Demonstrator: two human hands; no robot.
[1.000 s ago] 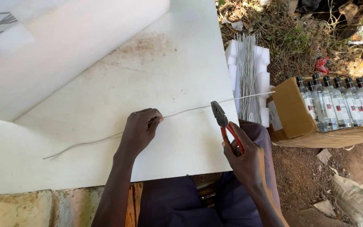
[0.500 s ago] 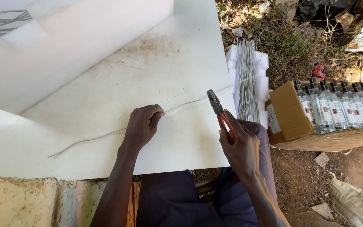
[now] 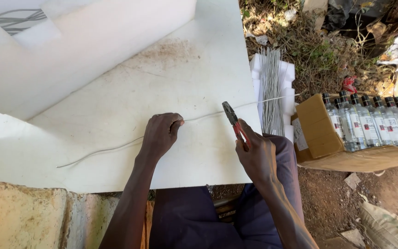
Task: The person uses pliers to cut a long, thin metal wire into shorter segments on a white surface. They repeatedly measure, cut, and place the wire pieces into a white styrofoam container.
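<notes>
Brown cardboard box (image 3: 316, 127), open at its right side, sits on the ground at my right w/ a row of clear glass bottles (image 3: 374, 127), dark caps, white labels w/ small red marks. Bundle of cut wires (image 3: 271, 90) lies on white foam beside it. My left hand (image 3: 161, 133) is closed on a long thin wire (image 3: 208, 114), pinning it to the white board (image 3: 116, 101). My right hand (image 3: 256, 154) grips red-handled pliers (image 3: 234, 121); the nose meets the wire right of my left hand. Can't tell if the nose bites. Wire's hidden under my left fist.
</notes>
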